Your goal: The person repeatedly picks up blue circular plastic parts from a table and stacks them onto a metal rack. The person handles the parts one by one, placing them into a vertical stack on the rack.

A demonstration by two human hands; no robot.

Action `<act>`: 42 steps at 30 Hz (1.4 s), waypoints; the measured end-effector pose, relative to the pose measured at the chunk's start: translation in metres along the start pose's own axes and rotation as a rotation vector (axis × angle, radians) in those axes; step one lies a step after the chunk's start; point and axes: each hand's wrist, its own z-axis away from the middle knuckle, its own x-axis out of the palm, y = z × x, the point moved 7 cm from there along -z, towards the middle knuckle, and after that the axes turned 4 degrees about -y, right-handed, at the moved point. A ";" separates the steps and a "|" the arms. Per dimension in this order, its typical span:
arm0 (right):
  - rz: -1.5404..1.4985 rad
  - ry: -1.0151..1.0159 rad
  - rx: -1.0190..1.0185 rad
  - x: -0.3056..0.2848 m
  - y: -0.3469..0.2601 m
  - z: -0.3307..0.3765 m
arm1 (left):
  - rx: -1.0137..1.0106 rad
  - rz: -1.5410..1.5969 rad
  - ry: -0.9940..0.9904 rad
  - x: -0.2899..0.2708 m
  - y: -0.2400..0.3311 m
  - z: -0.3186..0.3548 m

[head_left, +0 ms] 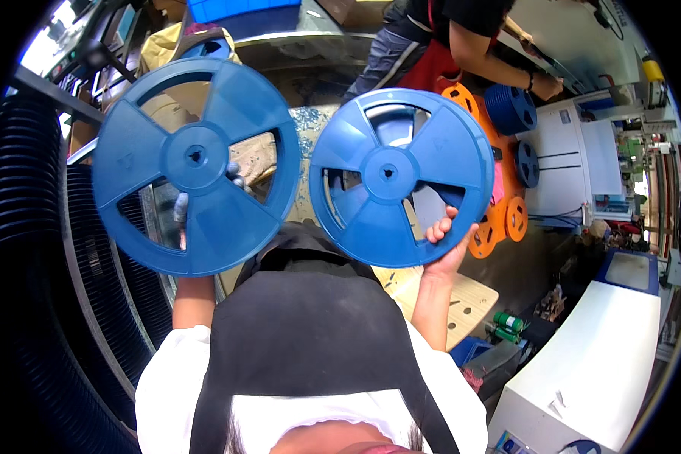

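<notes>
Two large blue plastic reels with cut-out windows and a small hub hole are held up side by side. My left hand [180,209] is behind the left reel [132,157] and holds it. Its grey-covered fingers show through the lower windows, while the palm is hidden. Around the lower right rim of the right reel [448,147], my right hand [448,246] is closed, bare fingertips reaching into a window. The reels are close together with a narrow gap between them.
Stacked dark reels [19,174] line the left side behind metal rails. An orange rack [486,242] with blue reels [511,110] stands at right, near a co-worker's arm [480,57]. A wooden board [465,306] and a white cabinet [590,356] are nearer.
</notes>
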 end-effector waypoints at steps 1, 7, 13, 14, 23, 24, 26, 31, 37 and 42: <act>-0.038 -0.008 -0.001 -0.001 0.003 -0.001 | 0.019 -0.048 0.035 -0.001 0.005 0.001; -0.264 -0.076 0.037 0.014 0.022 -0.013 | -0.045 -0.166 0.269 -0.003 0.007 0.016; -0.242 -0.094 0.050 0.030 0.017 -0.019 | -0.020 -0.238 0.403 -0.008 -0.004 0.038; -0.174 -0.083 0.018 0.031 0.009 -0.019 | -0.014 -0.260 0.418 -0.008 -0.006 0.039; 0.215 0.148 -0.115 0.081 -0.026 -0.084 | -0.086 -0.031 0.422 -0.028 -0.022 0.011; 0.282 0.116 -0.182 0.085 -0.028 -0.082 | -0.093 -0.062 0.394 -0.025 -0.024 0.001; 0.401 0.046 -0.181 0.093 -0.017 -0.060 | -0.076 -0.155 0.342 -0.022 -0.023 -0.008; 0.276 0.027 -0.032 0.073 0.003 -0.034 | -0.070 -0.269 0.312 -0.022 -0.026 -0.009; 0.288 -0.028 -0.007 0.078 0.003 -0.030 | -0.064 -0.332 0.301 -0.016 -0.030 -0.012; 0.179 -0.051 -0.080 0.076 -0.008 -0.040 | -0.053 -0.372 0.290 -0.008 -0.031 -0.010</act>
